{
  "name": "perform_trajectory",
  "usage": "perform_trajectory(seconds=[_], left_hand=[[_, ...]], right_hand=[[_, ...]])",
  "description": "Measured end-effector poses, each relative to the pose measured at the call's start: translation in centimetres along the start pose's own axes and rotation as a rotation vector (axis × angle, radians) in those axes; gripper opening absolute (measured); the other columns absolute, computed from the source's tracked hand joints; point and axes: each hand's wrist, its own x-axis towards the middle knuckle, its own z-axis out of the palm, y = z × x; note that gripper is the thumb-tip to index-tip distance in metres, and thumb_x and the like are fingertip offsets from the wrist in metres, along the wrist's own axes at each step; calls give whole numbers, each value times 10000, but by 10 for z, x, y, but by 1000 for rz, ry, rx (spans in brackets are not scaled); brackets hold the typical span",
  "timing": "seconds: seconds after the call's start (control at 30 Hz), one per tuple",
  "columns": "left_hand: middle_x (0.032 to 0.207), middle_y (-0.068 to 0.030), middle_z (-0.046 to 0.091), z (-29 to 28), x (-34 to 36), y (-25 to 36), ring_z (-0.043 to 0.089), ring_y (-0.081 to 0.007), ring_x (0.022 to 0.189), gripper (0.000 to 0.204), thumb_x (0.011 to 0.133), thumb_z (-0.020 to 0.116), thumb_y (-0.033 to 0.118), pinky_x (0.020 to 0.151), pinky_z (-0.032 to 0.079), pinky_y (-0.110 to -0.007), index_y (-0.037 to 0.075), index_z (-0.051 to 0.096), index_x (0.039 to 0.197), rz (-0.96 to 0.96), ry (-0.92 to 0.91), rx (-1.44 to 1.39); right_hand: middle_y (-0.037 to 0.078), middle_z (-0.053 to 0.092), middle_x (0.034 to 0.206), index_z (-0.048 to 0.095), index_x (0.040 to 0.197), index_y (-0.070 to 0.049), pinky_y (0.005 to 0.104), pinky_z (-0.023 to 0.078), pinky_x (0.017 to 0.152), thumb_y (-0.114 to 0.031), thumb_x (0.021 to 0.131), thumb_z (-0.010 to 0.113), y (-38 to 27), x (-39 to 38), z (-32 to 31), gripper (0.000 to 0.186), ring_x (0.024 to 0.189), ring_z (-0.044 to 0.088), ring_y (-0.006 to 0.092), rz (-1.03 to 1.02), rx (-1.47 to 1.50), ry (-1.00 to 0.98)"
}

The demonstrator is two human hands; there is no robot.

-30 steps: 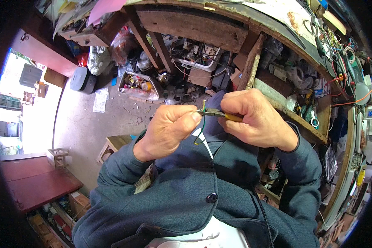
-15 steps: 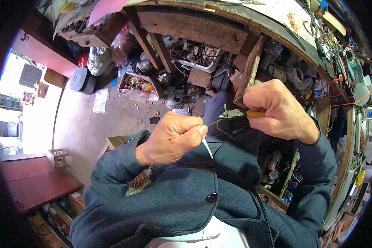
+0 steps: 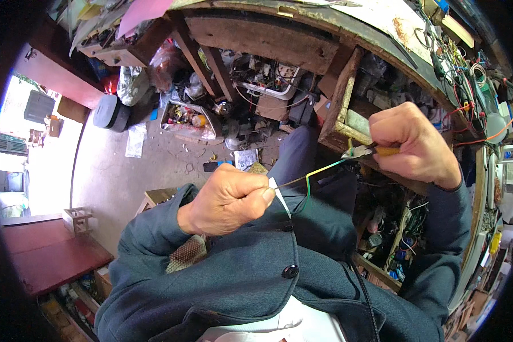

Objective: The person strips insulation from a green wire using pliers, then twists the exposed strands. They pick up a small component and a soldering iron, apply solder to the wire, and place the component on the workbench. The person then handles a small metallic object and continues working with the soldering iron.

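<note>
Gripping wire (image 3: 316, 174), left hand (image 3: 228, 199); pliers (image 3: 356, 151) right.

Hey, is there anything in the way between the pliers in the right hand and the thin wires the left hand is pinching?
Nothing visible: the pliers in the right hand already meet the thin wires, stretched from the left hand.

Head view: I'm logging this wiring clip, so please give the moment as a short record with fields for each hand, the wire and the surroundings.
left hand: left hand pinches the white cable between thumb and fingers
right hand: right hand grips yellow-handled pliers
wire: thin green and yellow wires run taut from the cable to the pliers' tip
surroundings: cluttered wooden workbench ahead, open drawer, concrete floor
clothing: dark blue jacket
</note>
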Motion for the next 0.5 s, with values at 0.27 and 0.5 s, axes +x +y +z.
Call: perform_trajectory(seconds=[0.27,0.5], left_hand=[[562,-31,370,-1,-2,4,357,-106,479,303,938,569,34,461,317,-331,11,446,662,-5,-21,-6],[529,-26,372,-16,-24,-11,364,-122,446,345,960,522,136,444,316,-328,39,467,633,17,101,80]], right_hand=[[103,278,600,348,628,37,378,246,518,-6,637,621,3,-18,-23,277,524,315,201,59,-30,-3],[57,568,928,568,1074,-10,318,468,737,-12,728,672,56,-88,-75,362,815,565,147,248,-47,467]])
